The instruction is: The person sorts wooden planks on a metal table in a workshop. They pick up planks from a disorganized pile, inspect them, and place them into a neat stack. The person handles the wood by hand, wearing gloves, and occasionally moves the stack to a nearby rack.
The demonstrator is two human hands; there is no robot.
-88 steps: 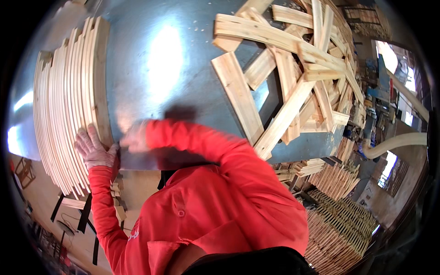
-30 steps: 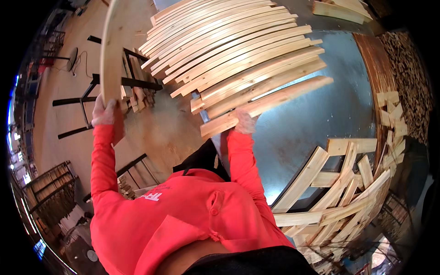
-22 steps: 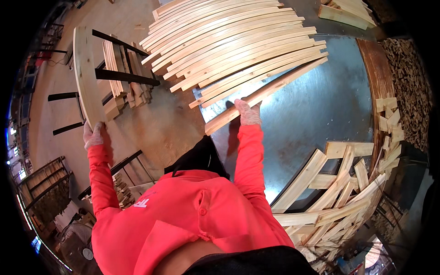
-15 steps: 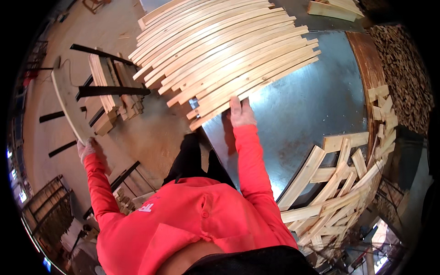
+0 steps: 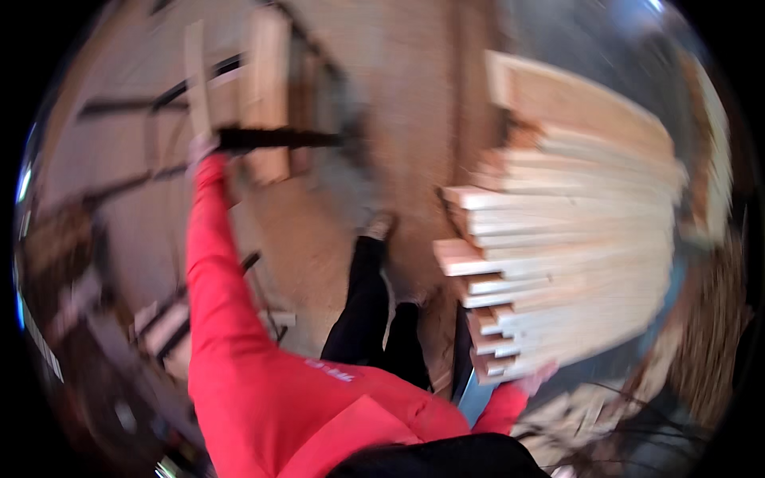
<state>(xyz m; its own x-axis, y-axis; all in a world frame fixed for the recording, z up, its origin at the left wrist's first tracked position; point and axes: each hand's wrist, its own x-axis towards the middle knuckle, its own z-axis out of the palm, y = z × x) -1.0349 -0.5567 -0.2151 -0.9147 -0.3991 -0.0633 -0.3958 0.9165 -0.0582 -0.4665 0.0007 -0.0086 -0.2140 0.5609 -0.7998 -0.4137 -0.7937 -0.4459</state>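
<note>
My left hand [image 5: 202, 148] is closed round the near end of a narrow wooden board [image 5: 197, 76]. That arm is stretched far forward, and the board points away from me beside the black rack arms. On the right, my right hand [image 5: 539, 378] is at the near edge of the row of wooden slats [image 5: 570, 263] lying side by side on the metal table. Motion smears its fingers, and I cannot see whether they grip a slat. The slat ends facing me are uneven.
A rack with black metal arms [image 5: 271, 139] carries a stack of boards [image 5: 267, 95] at the far left. Loose wood offcuts [image 5: 578, 414] lie at the lower right. The metal table's blue-grey edge [image 5: 476, 396] shows near my right sleeve. The brown floor [image 5: 406, 135] runs between rack and table.
The view has swung left, so the slats now appear at the right. My left hand has moved the board forward, close beside the rack arms. My right hand remains by the slats' near edge.
</note>
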